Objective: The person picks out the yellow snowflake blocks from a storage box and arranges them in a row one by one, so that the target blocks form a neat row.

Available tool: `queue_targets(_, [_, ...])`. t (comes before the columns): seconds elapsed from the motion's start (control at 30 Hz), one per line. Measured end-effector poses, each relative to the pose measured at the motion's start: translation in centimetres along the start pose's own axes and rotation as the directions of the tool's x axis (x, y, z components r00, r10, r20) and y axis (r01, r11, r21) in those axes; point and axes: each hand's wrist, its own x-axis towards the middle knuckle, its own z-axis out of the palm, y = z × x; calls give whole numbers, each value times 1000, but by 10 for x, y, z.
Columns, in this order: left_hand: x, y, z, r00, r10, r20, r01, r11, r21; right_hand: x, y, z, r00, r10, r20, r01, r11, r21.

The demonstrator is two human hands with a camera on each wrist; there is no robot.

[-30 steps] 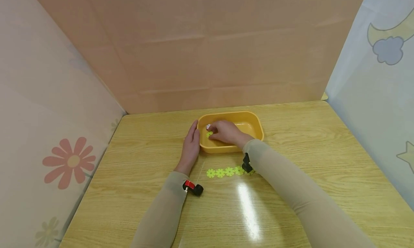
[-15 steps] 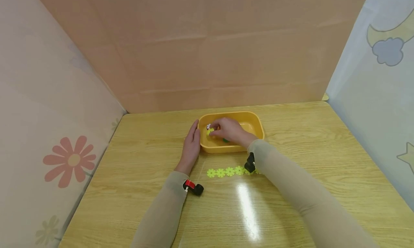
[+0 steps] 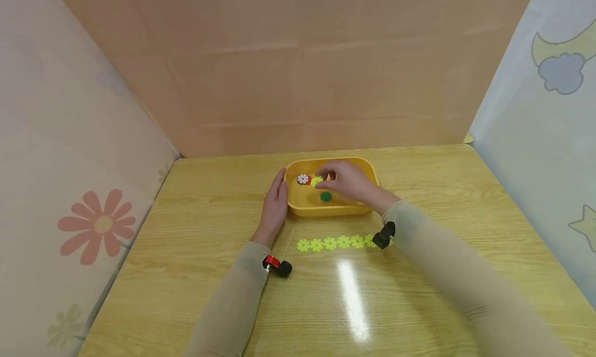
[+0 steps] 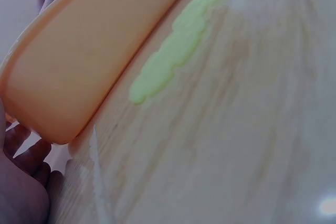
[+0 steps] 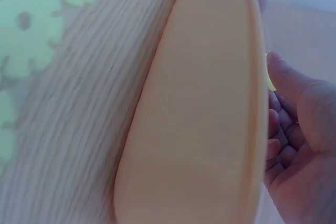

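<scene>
My right hand (image 3: 350,183) is over the yellow-orange plastic bin (image 3: 326,211), pinching a yellow-green notched snowflake disc (image 3: 316,181) between thumb and fingers. In the right wrist view a sliver of that disc (image 5: 271,80) shows at the thumb tip, above the rim. My left hand (image 3: 274,208) rests with extended fingers against the bin's left end wall. Inside the bin lie a white snowflake disc (image 3: 302,179), something red partly hidden beside it, and a green disc (image 3: 326,196). A row of joined yellow-green discs (image 3: 330,243) lies in front of the bin.
A wooden table (image 3: 223,202) carries everything. An upright tan panel (image 3: 298,88) stands along its back edge, with patterned cloth walls at left and right. The right wrist camera (image 3: 384,235) covers the right end of the disc row.
My right hand has moved right and up within the bin, carrying the yellow-green disc away from the left end. The green disc and white disc are now uncovered. My left hand stays on the bin.
</scene>
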Motion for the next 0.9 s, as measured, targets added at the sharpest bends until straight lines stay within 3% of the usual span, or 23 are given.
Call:
queue_targets(0.13, [1, 0, 0, 1000, -4, -1, 4, 1000, 1, -16, 3, -10, 999, -25, -33, 25, 1000, 9])
queue_targets(0.9, [-2, -3, 1, 1000, -16, -2, 16, 1000, -11, -100, 28, -48, 990, 33, -137, -38, 999, -30])
